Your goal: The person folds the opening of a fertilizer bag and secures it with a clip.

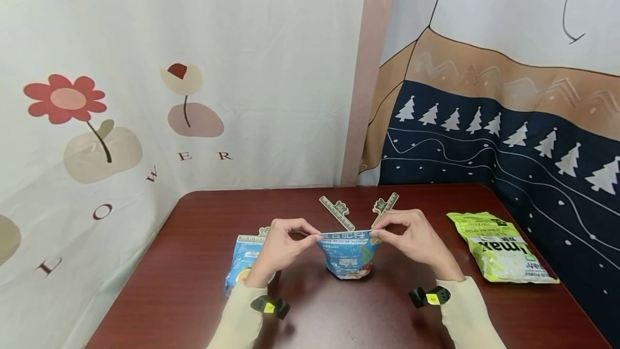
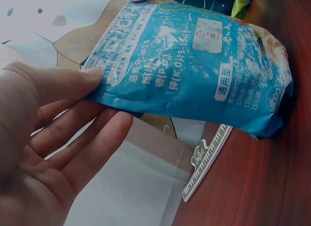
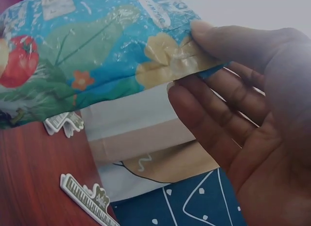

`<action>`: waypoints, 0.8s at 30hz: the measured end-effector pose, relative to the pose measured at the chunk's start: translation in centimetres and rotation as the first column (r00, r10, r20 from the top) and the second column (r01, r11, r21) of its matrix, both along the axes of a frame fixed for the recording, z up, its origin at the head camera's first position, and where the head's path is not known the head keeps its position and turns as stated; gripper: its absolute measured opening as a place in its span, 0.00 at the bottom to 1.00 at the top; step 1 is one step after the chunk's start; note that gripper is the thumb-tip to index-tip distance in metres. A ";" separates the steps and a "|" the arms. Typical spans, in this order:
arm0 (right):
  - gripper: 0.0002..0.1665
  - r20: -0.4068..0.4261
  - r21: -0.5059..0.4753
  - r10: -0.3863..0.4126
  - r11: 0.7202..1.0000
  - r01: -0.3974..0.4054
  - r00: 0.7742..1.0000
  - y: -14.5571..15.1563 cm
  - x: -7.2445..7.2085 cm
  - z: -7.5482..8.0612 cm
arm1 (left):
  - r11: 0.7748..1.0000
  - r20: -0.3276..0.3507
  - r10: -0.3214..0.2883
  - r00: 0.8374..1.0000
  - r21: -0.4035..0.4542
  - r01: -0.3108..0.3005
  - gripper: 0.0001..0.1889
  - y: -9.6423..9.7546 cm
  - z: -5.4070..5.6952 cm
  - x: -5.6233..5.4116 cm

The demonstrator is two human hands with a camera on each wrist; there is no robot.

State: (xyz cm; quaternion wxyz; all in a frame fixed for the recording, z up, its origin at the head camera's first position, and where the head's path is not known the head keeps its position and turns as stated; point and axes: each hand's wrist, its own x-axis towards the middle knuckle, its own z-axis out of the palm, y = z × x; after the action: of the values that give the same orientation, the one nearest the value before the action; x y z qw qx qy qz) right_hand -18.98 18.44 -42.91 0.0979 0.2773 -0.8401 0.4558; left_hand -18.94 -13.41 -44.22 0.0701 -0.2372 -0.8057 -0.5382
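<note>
A blue fertilizer bag (image 1: 349,257) stands upright near the middle of the table, its top edge drawn straight between two hands. My left hand (image 1: 282,246) pinches the bag's left top corner between thumb and fingers. At the opposite top corner, my right hand (image 1: 415,237) pinches it the same way. In the left wrist view the printed back of the bag (image 2: 194,65) shows white lettering and a small label. The right wrist view shows flowers and a tomato on the bag's side (image 3: 107,56). Whether its mouth is sealed, I cannot tell.
Behind the bag lie two ruler-like sealing clips, the left clip (image 1: 337,213) and the right clip (image 1: 384,210). Another blue bag (image 1: 239,263), with a similar clip (image 1: 252,238) on its top, is partly hidden by my left arm. A green bag (image 1: 504,249) lies at the right.
</note>
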 end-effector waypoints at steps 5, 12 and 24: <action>0.05 0.069 0.011 -0.037 0.999 0.037 0.997 0.4 0.0 -0.1 | 1.000 0.134 0.008 0.991 0.018 -0.010 0.04 -0.2 0.1 0.1; 0.04 0.155 -0.075 0.018 0.997 -0.007 0.988 1.3 -0.2 -0.2 | 0.999 0.160 0.018 0.987 0.036 -0.024 0.03 -0.5 0.0 -0.1; 0.04 0.197 -0.089 -0.007 0.996 0.026 0.980 1.3 -0.1 -0.3 | 0.998 0.093 0.030 0.995 0.043 -0.035 0.02 -0.1 -0.4 -0.1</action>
State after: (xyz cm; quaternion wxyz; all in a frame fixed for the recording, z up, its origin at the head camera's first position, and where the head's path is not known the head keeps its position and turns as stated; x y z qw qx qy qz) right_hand -19.10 19.70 -43.24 0.0306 0.2191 -0.8263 0.5180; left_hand -19.08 -13.56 -44.58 0.0468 -0.1973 -0.7996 -0.5653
